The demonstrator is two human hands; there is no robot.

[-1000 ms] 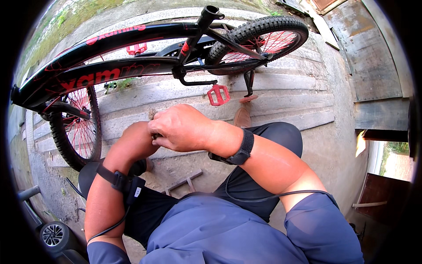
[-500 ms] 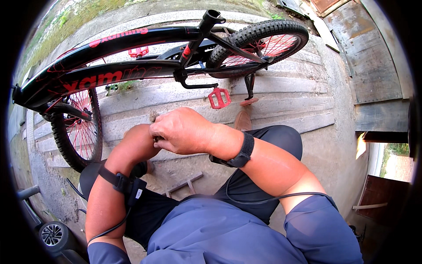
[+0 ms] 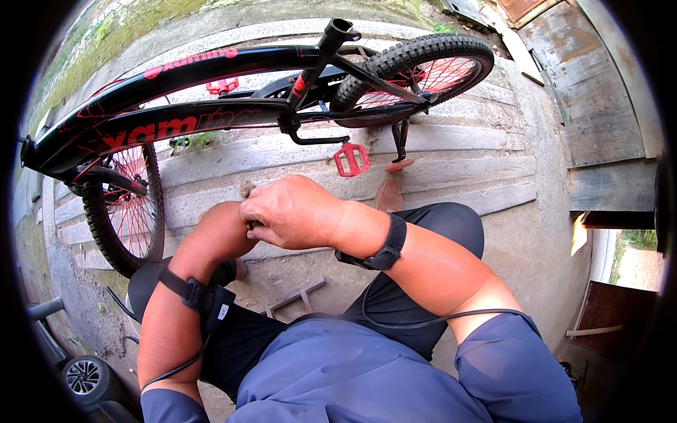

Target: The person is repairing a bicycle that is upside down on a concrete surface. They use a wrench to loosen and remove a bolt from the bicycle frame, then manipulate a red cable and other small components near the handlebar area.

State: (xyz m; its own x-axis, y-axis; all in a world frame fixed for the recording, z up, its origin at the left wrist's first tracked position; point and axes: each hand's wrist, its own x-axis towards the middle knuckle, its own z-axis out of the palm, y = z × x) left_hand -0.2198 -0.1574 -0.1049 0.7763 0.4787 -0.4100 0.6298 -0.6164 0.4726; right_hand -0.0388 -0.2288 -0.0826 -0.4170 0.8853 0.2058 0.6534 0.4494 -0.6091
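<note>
In front of my lap my two hands meet. My right hand [image 3: 293, 213] has its fingers curled in a pinch against my left hand [image 3: 227, 220], whose fingers are hidden behind it. A small dark bit shows between them, too small to name. Just beyond the fingertips sticks up a fuzzy brownish tuft [image 3: 246, 188]; whether it is held or lies behind cannot be made out. Past my hands stands a black bicycle frame [image 3: 211, 116] with red lettering. No saddle shows on its seat tube [image 3: 338, 29]. Its red pedal [image 3: 351, 160] is the part nearest my right hand.
The bicycle's front wheel [image 3: 134, 204] stands at left, its rear wheel [image 3: 416, 74] at the far right, with a kickstand [image 3: 400, 141] below. Under it lie grey stone slabs [image 3: 465, 169]. A small wooden frame [image 3: 296, 296] lies between my legs. Wooden boards [image 3: 596, 92] stand at right.
</note>
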